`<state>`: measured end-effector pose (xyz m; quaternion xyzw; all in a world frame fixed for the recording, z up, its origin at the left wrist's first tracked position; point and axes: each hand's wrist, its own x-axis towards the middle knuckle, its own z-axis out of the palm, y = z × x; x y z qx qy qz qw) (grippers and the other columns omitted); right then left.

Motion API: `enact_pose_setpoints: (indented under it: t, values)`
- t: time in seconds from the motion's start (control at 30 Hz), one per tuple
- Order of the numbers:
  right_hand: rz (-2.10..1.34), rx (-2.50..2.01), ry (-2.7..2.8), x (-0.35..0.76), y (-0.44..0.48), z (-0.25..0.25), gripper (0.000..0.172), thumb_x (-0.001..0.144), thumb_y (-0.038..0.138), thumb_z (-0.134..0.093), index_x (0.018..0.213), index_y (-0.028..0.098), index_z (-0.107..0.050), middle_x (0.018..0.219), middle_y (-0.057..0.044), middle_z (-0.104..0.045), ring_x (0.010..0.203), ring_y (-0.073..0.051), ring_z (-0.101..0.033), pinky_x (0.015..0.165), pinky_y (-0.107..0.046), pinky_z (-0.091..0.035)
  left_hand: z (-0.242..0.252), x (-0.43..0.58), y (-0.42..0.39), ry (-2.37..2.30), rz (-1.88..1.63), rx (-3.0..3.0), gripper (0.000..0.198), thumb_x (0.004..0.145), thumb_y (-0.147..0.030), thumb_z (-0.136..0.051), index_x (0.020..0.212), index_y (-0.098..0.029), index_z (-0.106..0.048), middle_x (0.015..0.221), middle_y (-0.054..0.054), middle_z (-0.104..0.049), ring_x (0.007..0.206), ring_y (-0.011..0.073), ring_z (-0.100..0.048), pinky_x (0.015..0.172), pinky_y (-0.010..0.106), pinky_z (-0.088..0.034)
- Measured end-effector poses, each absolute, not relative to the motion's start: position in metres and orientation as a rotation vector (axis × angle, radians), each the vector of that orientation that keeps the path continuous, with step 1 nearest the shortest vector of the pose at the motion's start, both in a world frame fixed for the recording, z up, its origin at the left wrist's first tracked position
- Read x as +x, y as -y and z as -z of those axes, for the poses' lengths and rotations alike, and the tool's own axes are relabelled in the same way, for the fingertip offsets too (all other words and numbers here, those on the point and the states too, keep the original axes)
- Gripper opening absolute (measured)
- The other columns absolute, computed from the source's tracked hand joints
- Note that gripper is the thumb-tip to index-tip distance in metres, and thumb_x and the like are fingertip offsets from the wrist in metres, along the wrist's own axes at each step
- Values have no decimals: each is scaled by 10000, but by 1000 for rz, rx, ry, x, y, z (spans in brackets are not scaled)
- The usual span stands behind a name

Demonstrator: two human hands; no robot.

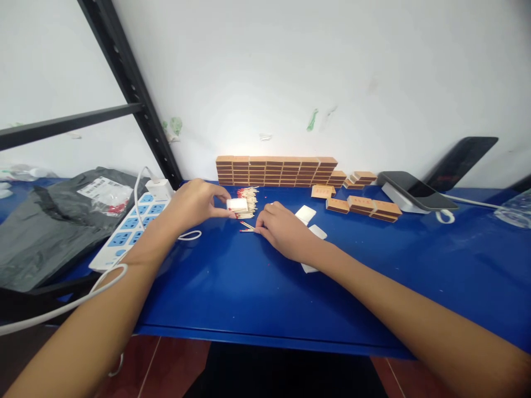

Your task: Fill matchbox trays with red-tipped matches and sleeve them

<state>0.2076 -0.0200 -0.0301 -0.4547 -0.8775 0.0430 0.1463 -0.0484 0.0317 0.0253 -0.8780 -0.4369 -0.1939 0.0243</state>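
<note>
My left hand (202, 202) pinches a small white matchbox tray (237, 205) between thumb and fingers. Right beside that tray lies a pile of matches (250, 200) with red heads, partly hidden behind it. A few loose matches (248, 226) lie on the blue table, and the fingertips of my right hand (279, 228) close on their near ends. More white pieces, apparently trays (305, 214), lie just right of my right hand, partly covered by it.
Stacked matchboxes (274, 171) form a low wall at the back. Several more matchboxes (360, 204) sit to the right, near a phone (415, 190) on a white stand. On the left are a power strip (130, 224) with white cables and a dark plastic bag (62, 221).
</note>
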Motion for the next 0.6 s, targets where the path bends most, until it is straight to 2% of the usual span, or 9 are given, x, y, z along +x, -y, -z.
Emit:
enact_pose_setpoints:
  t: [0.17, 0.33, 0.6]
  values:
    - [-141, -1303, 2564, 217, 27, 23, 151, 1057, 185, -604, 959, 151, -714, 1042, -122, -687, 1028, -263, -574, 894, -390, -457, -26, -46, -29, 1363, 592, -2730, 387, 738, -523, -956, 953, -216, -860, 703, 35, -764, 639, 212, -698, 611, 304, -419]
    - [-103, -1265, 2559, 225, 31, 22, 132, 1038, 222, -656, 925, 173, -704, 984, -100, -679, 976, -253, -569, 851, -380, -445, -23, -45, -30, 1293, 598, -2765, 407, 742, -567, -938, 944, -224, -858, 704, 32, -762, 612, 200, -672, 606, 304, -409]
    - [-227, -1241, 2584, 221, 31, 22, 147, 1043, 195, -640, 908, 175, -694, 978, -98, -693, 995, -256, -572, 861, -382, -438, -24, -45, -29, 1343, 607, -2763, 399, 748, -558, -939, 946, -219, -863, 693, 51, -753, 624, 214, -667, 616, 309, -400]
